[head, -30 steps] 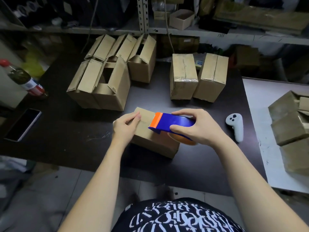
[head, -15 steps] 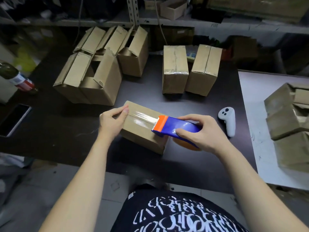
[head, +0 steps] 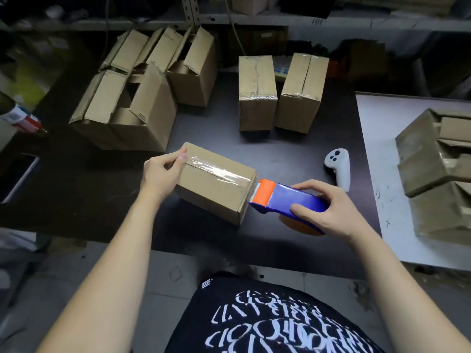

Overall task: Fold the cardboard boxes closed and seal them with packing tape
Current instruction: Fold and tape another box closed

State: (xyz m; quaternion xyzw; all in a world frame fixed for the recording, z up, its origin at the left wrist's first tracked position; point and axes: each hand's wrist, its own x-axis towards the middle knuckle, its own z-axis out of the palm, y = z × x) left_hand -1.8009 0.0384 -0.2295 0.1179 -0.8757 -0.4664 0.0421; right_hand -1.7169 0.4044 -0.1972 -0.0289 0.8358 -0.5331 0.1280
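Observation:
A closed cardboard box (head: 209,197) lies on the dark table (head: 280,154) in front of me, with a strip of clear tape running along its top seam. My left hand (head: 160,174) grips the box's left end, thumb on the tape's start. My right hand (head: 328,207) holds a blue and orange tape dispenser (head: 277,197), whose orange head sits at the box's right end, just past the top edge. Two taped boxes (head: 257,95) stand behind. Several open boxes (head: 122,115) with raised flaps stand at the back left.
A white controller (head: 337,169) lies right of the dispenser. More cardboard boxes (head: 438,174) are piled on a white table at the right. A bottle (head: 17,118) and a phone (head: 17,174) lie at the left edge. Shelving runs along the back.
My right hand has drawn the dispenser rightward across the box top, from near the left end to past the right edge, laying tape. My left hand stayed on the left end.

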